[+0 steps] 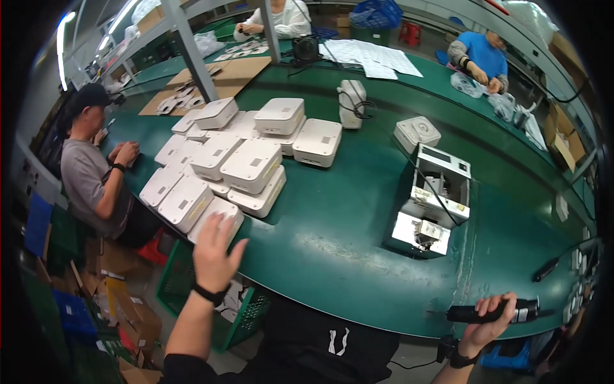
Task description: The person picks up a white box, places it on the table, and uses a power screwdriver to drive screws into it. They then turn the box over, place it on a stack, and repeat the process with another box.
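Head view shows the right hand [481, 328] wrapped tight around a black electric screwdriver [492, 313] at the green table's [332, 243] near edge. The left hand [214, 251], fingers spread and holding nothing, reaches over the nearest white casing [217, 216] of a stacked pile.

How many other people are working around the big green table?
3. One person in a grey shirt sits at the left edge, one in white at the far end, and one in blue at the far right. More may be hidden.
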{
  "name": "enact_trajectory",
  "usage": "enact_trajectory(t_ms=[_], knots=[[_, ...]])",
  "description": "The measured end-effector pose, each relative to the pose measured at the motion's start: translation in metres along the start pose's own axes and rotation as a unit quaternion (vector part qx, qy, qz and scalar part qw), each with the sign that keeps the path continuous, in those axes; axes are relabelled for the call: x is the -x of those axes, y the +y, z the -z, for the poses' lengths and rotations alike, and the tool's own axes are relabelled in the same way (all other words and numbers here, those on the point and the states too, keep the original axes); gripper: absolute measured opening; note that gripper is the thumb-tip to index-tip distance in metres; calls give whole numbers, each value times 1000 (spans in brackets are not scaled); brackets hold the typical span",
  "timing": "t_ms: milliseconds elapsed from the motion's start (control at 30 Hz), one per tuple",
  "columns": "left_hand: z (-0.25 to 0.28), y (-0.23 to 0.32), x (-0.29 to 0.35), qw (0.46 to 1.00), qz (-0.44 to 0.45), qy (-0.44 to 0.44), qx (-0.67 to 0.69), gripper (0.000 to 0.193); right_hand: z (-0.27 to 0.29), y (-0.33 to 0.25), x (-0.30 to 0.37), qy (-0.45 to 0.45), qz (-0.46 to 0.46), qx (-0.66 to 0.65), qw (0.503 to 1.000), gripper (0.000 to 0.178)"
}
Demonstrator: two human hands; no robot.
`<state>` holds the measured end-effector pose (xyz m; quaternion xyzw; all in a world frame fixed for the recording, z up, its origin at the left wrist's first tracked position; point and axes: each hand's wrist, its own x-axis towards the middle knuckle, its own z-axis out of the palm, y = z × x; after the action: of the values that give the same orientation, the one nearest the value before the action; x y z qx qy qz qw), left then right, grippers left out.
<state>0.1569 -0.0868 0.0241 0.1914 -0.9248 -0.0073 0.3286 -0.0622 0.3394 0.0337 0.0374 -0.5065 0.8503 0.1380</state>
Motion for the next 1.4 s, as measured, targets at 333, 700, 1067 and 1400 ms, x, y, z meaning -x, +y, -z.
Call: enact_trajectory(t_ms=[333, 700, 1067, 1400], knots=[[-28, 73, -120, 941, -102, -200, 254, 53, -27, 5, -10, -54, -17, 57, 997, 16], [-209, 125, -296, 986, 90, -123, 74, 93, -8, -3, 14, 44, -6, 8, 999, 16], [-248, 78, -315, 751, 352, -183, 528, 48, 3, 8, -26, 9, -80, -13, 997, 20], [-165, 64, -227, 534, 529, -54, 658, 46, 8, 16, -43, 26, -115, -33, 993, 18]])
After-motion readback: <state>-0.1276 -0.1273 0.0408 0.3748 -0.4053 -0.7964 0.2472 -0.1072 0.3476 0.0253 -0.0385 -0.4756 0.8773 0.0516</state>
